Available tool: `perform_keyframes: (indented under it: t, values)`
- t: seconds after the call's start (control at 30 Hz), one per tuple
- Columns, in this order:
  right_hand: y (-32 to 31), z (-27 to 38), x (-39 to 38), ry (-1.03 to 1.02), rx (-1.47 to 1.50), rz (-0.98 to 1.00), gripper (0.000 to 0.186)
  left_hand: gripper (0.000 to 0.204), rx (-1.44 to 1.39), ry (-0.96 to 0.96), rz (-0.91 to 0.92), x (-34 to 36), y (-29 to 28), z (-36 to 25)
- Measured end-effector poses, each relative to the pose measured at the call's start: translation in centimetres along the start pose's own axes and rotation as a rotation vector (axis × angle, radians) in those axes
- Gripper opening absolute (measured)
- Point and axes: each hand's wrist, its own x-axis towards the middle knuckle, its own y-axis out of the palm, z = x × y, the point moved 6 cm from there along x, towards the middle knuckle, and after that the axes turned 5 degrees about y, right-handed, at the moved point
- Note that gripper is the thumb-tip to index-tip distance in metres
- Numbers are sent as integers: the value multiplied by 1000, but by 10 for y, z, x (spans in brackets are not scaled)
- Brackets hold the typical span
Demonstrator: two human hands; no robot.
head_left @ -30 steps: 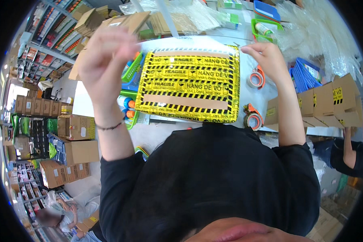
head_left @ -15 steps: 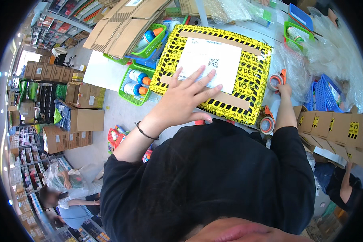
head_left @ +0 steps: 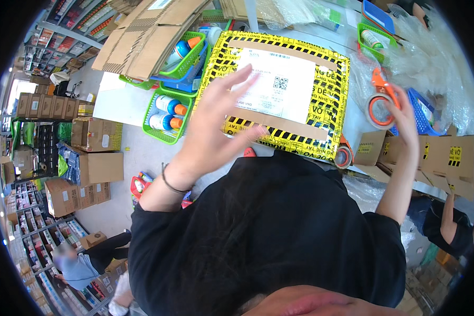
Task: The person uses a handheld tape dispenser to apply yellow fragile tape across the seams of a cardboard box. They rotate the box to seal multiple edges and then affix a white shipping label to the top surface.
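Note:
A cardboard box wrapped in yellow and black tape lies in front of me. On its top is a white shipping label with a printed square code. My left hand is raised over the box's left side, fingers spread and slightly blurred, holding nothing. To the right of the box, my right hand grips an orange tape dispenser carrying a tape roll, lifted clear of the box. A second tape dispenser sits by the box's near right corner, partly hidden.
Green baskets with orange-capped bottles stand left of the box, near flattened cartons. Bubble wrap, a blue basket and open cartons lie to the right. Another person is at the right; one more is lower left.
My left hand has lifted off the label. My right hand has picked up the tape dispenser and swung it right, raising it. The view has shifted slightly.

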Motion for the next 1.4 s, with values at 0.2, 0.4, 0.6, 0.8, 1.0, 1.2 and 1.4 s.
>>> perform_keyframes:
  t: [0.2,0.4,0.6,0.8,1.0,1.2,1.4]
  values:
    - [50,204,-122,-854,-536,69,62,76,-1393,-459,190,5,21,5]
    - [112,228,-152,-970,-736,50,71,38,-1589,-645,71,-6,41,13]
    - [67,193,-153,-751,-929,199,75,2,-973,-764,-663,-42,-30,73]
    - [-35,122,-182,-701,-1204,211,72,6,-795,-825,-626,-141,-105,165]
    - [18,64,-140,-485,-1069,288,70,10,-901,-1080,-372,-143,10,213]
    - [73,21,-110,-242,-1002,509,69,66,-357,-1134,-200,-164,38,217]
    - [34,56,-106,22,-1118,353,64,56,111,-489,-539,-84,-60,136]
